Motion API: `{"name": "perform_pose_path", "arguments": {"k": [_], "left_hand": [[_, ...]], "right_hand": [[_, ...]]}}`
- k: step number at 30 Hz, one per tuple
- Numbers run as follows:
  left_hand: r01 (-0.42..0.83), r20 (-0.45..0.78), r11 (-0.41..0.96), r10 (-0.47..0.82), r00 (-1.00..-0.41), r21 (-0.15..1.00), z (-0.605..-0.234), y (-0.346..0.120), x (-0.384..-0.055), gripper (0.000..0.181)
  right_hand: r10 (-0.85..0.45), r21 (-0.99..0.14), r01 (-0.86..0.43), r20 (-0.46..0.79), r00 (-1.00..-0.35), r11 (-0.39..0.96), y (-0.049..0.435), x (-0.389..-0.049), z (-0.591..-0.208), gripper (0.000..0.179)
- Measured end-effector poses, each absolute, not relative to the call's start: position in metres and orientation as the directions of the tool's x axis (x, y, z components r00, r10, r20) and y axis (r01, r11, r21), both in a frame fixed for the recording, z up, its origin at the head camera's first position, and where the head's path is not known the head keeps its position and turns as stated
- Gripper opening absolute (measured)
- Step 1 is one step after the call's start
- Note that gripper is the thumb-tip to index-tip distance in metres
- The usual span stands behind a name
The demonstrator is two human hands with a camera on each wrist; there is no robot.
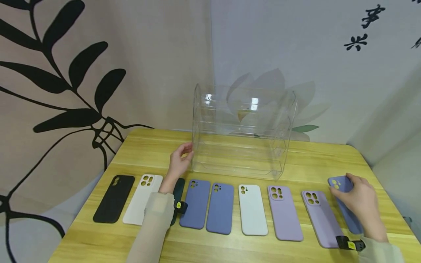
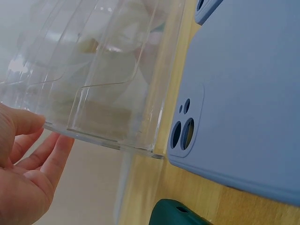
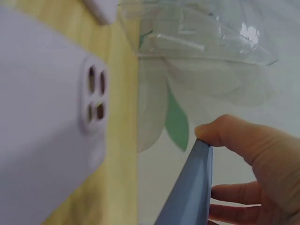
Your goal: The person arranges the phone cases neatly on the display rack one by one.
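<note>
At the back of the table stands a clear tiered acrylic rack (image 1: 236,166). My left hand (image 1: 179,160) pinches the rack's left side panel, thumb on one face and fingers on the other, as the left wrist view shows. At the right end of a row of phone cases, my right hand (image 1: 361,195) grips a blue phone case (image 1: 345,204) by its sides near the camera cutouts. In the right wrist view the blue case is seen edge-on, the thumb on one edge and fingers on the other. A lilac phone case (image 1: 322,219) lies just left of it.
Along the front lie a black case (image 1: 113,199), a white case (image 1: 143,199), a dark green case (image 1: 178,190) partly behind my left arm, two blue cases (image 1: 195,204), a pale case (image 1: 253,210) and another lilac case (image 1: 285,215). A printed curtain (image 1: 158,73) hangs behind the table.
</note>
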State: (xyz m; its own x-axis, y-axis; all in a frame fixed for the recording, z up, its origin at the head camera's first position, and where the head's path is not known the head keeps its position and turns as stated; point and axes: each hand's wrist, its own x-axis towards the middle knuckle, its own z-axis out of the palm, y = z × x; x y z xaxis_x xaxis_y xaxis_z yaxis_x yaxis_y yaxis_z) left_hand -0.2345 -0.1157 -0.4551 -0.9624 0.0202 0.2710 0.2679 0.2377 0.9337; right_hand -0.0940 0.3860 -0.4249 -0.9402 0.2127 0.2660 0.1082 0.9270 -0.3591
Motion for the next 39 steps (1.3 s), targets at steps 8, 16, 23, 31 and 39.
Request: {"name": "perform_pose_path", "arguments": {"k": [8,16,23,31,39], "left_hand": [[0.266,0.268,0.244,0.023,-0.963,0.933,-0.456,-0.116,-0.235,0.029],[0.272,0.275,0.242,0.023,-0.961,0.931,-0.455,-0.116,-0.234,0.029],[0.256,0.257,0.239,0.025,-0.966,0.937,-0.454,-0.116,-0.234,0.029],[0.264,0.264,0.246,0.031,-0.964,0.933,-0.454,-0.116,-0.234,0.03],[0.285,0.284,0.251,0.038,-0.958,0.925,-0.454,-0.116,-0.235,0.029]], "right_hand": [[0.183,-0.381,0.049,0.325,-0.928,0.923,0.36,-0.108,-0.405,0.069],[0.152,-0.403,-0.025,0.401,-0.903,0.915,0.339,-0.126,-0.393,0.067],[0.132,-0.413,-0.074,0.447,-0.885,0.908,0.323,-0.135,-0.385,0.067],[0.115,-0.433,-0.136,0.505,-0.855,0.891,0.307,-0.141,-0.373,0.066],[0.088,-0.442,-0.21,0.564,-0.821,0.872,0.288,-0.148,-0.36,0.066]]}}
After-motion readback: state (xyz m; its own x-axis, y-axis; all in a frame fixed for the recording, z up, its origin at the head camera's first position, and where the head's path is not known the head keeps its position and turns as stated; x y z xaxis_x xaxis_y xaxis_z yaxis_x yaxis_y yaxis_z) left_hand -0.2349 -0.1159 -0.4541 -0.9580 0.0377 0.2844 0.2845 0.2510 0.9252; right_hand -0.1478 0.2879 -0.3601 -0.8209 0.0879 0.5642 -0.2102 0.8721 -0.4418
